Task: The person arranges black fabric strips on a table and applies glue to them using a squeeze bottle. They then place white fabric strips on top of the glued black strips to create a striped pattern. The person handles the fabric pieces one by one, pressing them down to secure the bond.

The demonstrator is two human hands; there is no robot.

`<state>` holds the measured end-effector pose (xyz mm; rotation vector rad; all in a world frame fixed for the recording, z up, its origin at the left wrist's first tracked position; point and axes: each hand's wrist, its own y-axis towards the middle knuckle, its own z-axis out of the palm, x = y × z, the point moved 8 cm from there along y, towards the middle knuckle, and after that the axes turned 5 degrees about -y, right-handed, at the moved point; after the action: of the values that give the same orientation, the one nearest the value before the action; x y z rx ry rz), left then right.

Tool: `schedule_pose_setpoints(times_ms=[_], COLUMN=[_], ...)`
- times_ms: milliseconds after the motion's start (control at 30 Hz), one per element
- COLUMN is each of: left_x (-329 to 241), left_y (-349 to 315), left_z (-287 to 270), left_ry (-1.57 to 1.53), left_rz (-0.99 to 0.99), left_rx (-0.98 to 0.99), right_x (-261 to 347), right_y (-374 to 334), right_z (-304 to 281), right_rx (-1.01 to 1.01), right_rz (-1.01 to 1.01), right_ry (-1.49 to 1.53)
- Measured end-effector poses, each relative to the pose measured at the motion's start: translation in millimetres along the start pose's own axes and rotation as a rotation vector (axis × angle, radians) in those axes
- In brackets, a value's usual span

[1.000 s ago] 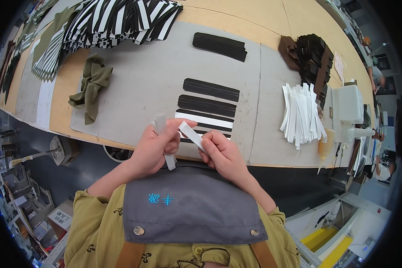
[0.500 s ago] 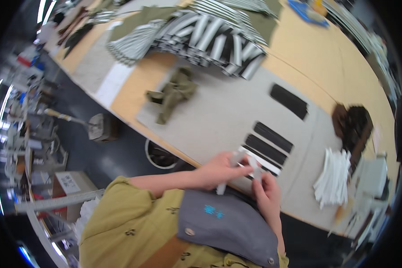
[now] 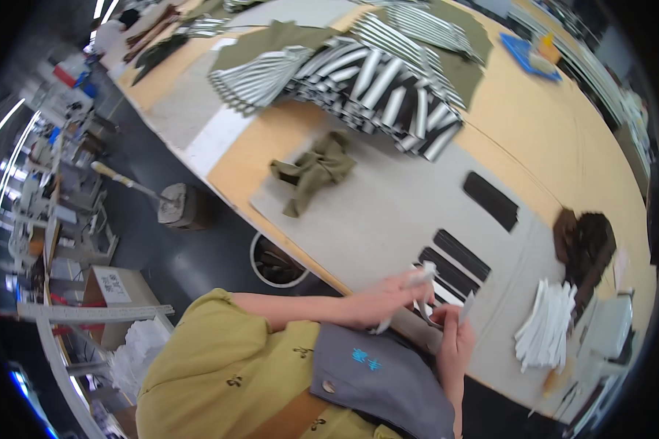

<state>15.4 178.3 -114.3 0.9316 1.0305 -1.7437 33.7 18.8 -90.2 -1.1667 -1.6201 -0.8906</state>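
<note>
Working close to the near edge of the surface (image 3: 377, 219), we have pale strips (image 3: 425, 271) in our left hand (image 3: 373, 301), its fingers closed around them so that the ends poke out above and below. Our right hand (image 3: 458, 340) has its fingers pinched on one strip (image 3: 468, 305), whose tip stands up past them; a pale length (image 3: 422, 312) curves in the space between our two hands, though blur keeps us from telling which strip it belongs to. Just beyond our hands lie dark flat pieces (image 3: 462, 254) in a row, the nearest partly hidden by our fingers, and another dark piece (image 3: 490, 200) rests farther off. To our right we see a pile of white strips (image 3: 545, 325), with a dark brown bundle (image 3: 587, 241) beyond it. To our left lies a crumpled olive cloth (image 3: 318, 170), and behind that a fanned stack of black-and-white pieces (image 3: 370, 80). Below the surface's edge, on our left, a round white-rimmed bin (image 3: 254, 263) holds dark stuff (image 3: 277, 260).
</note>
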Motion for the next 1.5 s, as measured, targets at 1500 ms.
schedule_pose_setpoints(times_ms=[1500], left_x=[-47], left_y=[19], left_z=[-37], left_ry=[1.319], left_rz=[0.562], left_rx=[-0.067], right_x=[-5], right_y=[100], right_z=[22], right_rx=[0.444], right_rz=[0.079], right_ry=[-0.646])
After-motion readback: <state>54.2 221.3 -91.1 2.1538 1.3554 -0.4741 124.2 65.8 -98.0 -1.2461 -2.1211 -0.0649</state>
